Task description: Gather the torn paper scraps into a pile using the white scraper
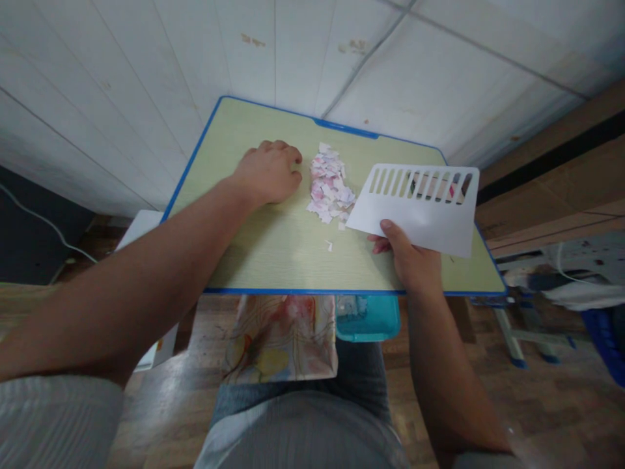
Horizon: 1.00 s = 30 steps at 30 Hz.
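Note:
A heap of torn paper scraps [328,185], white with pink tints, lies in the middle of the pale green tabletop [273,260]. Just left of the heap, my left hand [271,170] rests over the table with loosely curled fingers. There is a gap between its thumb and forefinger, and I see nothing held. My right hand [410,257] grips a flat white slotted sheet [420,218] by its lower edge, thumb on top. The sheet is tilted above the table, its left corner at the right side of the heap. A few loose scraps [329,245] lie nearer to me.
Blue trim [303,291] edges the table, which stands against a white panelled wall [234,52]. Below its front edge are a patterned cloth or bag [288,345] and a turquoise plastic bin [371,326]. Cardboard boxes [561,182] stand close on the right.

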### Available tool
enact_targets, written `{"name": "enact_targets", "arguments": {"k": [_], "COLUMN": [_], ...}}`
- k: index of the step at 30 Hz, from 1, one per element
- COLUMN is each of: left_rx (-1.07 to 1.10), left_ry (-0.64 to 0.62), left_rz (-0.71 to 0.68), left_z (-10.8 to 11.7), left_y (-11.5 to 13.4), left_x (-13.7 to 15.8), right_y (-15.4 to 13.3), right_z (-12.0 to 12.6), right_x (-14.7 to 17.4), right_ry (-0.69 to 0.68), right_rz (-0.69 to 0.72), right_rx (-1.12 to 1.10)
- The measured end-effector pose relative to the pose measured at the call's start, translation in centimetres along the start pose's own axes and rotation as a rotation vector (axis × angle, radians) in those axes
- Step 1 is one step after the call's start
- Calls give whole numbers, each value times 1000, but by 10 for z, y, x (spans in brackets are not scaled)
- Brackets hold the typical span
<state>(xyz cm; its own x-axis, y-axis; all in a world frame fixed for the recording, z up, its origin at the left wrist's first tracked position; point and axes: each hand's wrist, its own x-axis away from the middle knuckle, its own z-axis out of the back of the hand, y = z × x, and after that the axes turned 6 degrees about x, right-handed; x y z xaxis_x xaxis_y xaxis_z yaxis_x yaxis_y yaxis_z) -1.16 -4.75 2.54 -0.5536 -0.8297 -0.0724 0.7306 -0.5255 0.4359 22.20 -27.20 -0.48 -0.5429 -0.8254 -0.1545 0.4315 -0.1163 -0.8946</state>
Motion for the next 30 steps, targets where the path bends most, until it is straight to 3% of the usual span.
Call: {"name": "enact_targets", "arguments": {"k": [3,11,19,30], "left_rx": [-7,-16,15,8], "left_ry": [4,-18,-14,25], "left_rz": [-9,13,3,-60], "left_z": [0,3,1,-9], "left_y": [0,4,0,-14], "left_x": [0,2,2,-9], "right_y": [-5,-4,17,1], "right_z": [-1,3,15,7], "right_x": [0,3,7,2], "right_ry": [-25,130,41,6], "right_rz": [27,-100,-163,-82], "right_rx": [19,-213,-203,-320]}}
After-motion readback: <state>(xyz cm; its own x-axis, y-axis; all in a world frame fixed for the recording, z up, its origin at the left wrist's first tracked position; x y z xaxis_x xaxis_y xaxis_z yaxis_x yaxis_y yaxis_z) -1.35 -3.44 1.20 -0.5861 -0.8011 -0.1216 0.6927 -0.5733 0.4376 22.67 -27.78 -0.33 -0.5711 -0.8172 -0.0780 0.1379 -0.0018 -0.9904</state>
